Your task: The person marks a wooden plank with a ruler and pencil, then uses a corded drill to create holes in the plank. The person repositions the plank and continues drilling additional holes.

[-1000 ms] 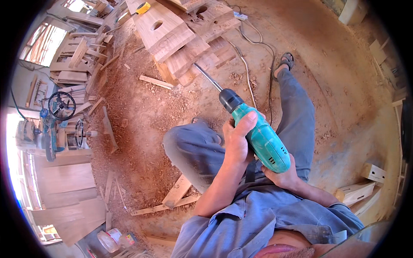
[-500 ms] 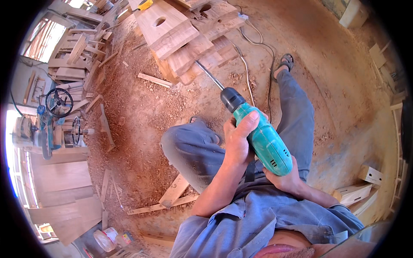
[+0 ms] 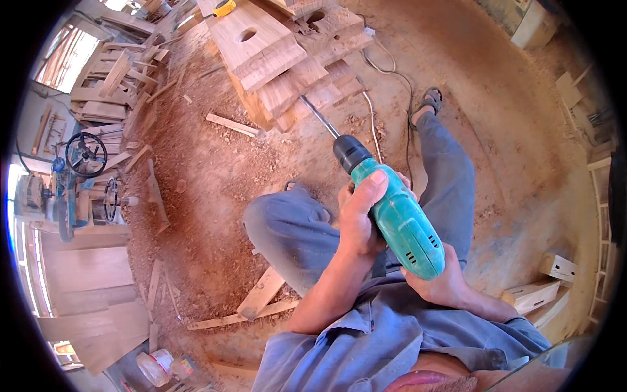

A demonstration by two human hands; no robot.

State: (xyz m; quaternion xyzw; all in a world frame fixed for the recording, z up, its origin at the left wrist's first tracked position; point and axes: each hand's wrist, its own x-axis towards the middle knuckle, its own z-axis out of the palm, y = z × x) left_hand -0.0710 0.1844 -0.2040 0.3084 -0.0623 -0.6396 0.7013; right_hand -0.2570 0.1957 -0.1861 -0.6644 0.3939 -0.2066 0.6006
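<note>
A teal power drill (image 3: 406, 225) with a black chuck (image 3: 351, 153) slants across the middle of the view. My left hand (image 3: 358, 212) is wrapped round its body just behind the chuck, thumb on top. Under the rear of the drill, my right hand (image 3: 444, 277) is closed on it; the drill's body hides most of those fingers. The long drill bit (image 3: 320, 116) points up and left at the stacked wooden planks (image 3: 294, 85). Its tip meets the end of a lower plank in the view; whether it is inside the wood I cannot tell.
On the upper plank (image 3: 258, 42), which has an oval hole, lies a yellow tape measure (image 3: 225, 8). A cord (image 3: 411, 130) runs over the floor by my sandalled foot (image 3: 429, 103). Wood scraps (image 3: 232, 124) and shavings lie around. Left stands a machine with handwheels (image 3: 87, 155).
The drill's rear end sits slightly lower in the view, with both hands still on it. The planks appear shifted a little right and down, the surroundings on the left a little left.
</note>
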